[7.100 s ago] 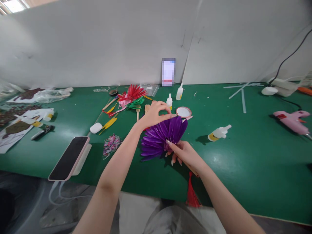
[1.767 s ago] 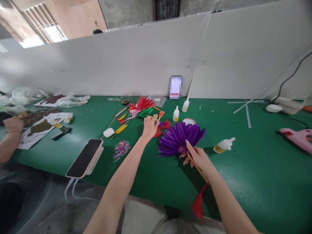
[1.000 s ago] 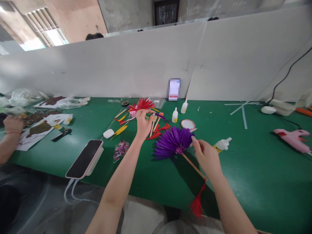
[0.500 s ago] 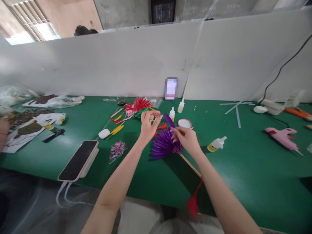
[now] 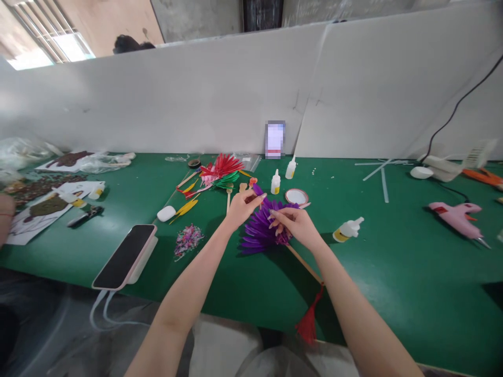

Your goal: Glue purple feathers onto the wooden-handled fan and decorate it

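A purple feather fan (image 5: 255,238) lies on the green table, its wooden handle (image 5: 304,263) slanting down to the right. A red tassel (image 5: 308,322) hangs from the handle's end over the table edge. Above the fan, my right hand (image 5: 296,222) is closed in a pinch on the lower part of a single purple feather (image 5: 257,190). My left hand (image 5: 245,208) meets the same feather higher up with thumb and fingertips pressed together. Fingers cover most of that feather and part of the fan's pink-purple centre (image 5: 282,236).
Glue bottles (image 5: 348,230) and a white round lid (image 5: 296,197) lie around the fan. Left are shredded confetti (image 5: 189,241), yellow feathers (image 5: 185,209), a red fan (image 5: 226,166) and a phone (image 5: 126,256). A pink glue gun (image 5: 458,220) lies right. Another person's arm (image 5: 6,217) shows far left.
My left hand has come down and right onto the feather. The feather in my right hand has tipped left, and my right hand sits slightly lower and farther left.
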`<state>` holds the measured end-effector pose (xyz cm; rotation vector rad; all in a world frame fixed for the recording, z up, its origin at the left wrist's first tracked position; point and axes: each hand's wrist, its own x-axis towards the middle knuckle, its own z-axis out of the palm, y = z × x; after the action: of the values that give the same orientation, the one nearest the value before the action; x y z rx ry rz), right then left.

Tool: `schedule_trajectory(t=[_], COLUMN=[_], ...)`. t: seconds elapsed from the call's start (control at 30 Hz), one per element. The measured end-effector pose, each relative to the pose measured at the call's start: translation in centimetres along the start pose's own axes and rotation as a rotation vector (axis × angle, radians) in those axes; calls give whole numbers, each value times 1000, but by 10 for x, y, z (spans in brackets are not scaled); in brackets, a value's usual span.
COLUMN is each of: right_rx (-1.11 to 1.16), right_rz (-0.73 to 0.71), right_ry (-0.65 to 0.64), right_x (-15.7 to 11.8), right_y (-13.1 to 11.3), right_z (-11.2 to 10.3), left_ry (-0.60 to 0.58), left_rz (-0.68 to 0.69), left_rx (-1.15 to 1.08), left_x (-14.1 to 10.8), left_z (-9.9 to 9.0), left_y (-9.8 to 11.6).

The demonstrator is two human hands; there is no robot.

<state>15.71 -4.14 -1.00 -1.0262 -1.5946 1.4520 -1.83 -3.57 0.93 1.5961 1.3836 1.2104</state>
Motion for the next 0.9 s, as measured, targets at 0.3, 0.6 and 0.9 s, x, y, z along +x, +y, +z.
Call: schedule_trajectory(t=[0.3,0.6,0.9], right_rx=[-35,-51,-47], right_rz=[-9,-8,62], right_ry=[41,-95,-158], right_x=[-2,-3,-7], right_y=[0,0,-4], right_z=[2,3,2], left_ry=[-14,-47,-62], left_rz=[26,-13,-23], left_rx=[-24,-6,-27], left_x=[-2,-3,-4], left_z=[8,6,7], left_y=[-1,2,3])
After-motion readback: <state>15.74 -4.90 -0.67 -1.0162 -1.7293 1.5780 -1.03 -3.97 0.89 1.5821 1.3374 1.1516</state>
